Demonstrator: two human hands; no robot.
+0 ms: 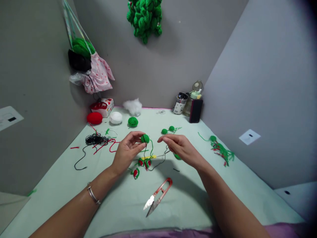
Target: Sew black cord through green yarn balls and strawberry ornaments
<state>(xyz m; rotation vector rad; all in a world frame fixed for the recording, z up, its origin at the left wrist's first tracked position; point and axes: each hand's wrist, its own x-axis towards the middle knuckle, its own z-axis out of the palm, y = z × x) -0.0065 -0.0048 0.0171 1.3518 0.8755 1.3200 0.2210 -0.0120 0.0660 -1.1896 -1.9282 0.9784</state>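
Grn crochet ball (144, 139) — sm, rnd

Both arms are bare as far as they show. The left arm (74, 206) slants up from the lower left, the right arm (223, 195) from the lower right, and the two hands come near each other without touching, at about the same height. The left hand (127, 150) pinches, forefinger above and thumb below. The right hand (182, 148) shows its back, wrist (201, 165) bent slightly, fingers pointing left toward the other hand
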